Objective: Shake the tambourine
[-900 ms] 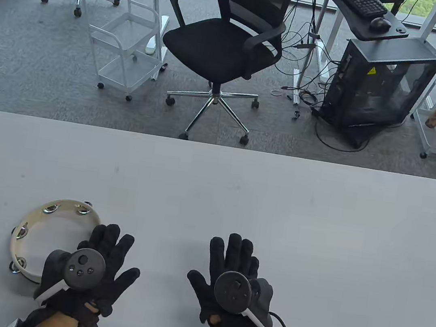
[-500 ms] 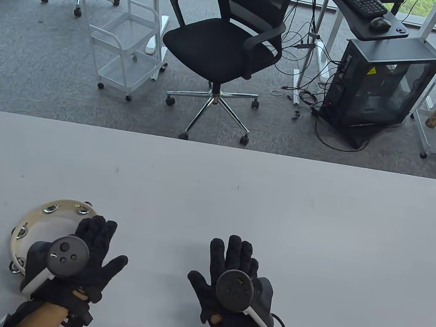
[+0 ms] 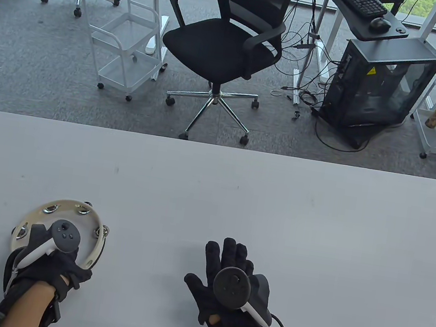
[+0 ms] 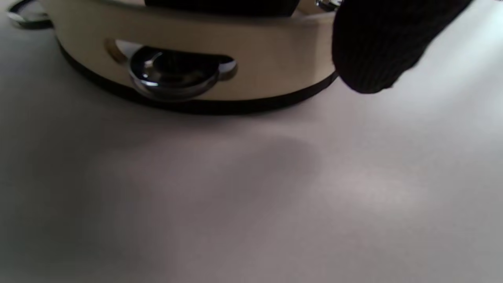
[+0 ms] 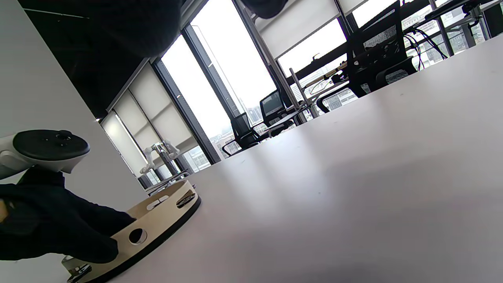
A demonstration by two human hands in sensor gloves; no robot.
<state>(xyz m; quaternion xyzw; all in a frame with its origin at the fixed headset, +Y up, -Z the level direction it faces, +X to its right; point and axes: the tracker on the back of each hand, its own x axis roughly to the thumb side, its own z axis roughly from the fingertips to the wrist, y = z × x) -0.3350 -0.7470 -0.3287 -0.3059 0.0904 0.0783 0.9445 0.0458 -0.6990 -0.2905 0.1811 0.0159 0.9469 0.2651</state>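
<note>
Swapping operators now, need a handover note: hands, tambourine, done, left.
Left hand: over the near rim of the tambourine, thumb against the outside of the frame; a full grip is not confirmed.
Right hand: flat on the table, fingers spread, holding nothing.
Tambourine: lies flat on the table, near-left.
Done: left hand is at the rim.
Left: secure the grip, lift, shake.

Tambourine [image 3: 72,207] left of right hand [image 3: 230,286]
</note>
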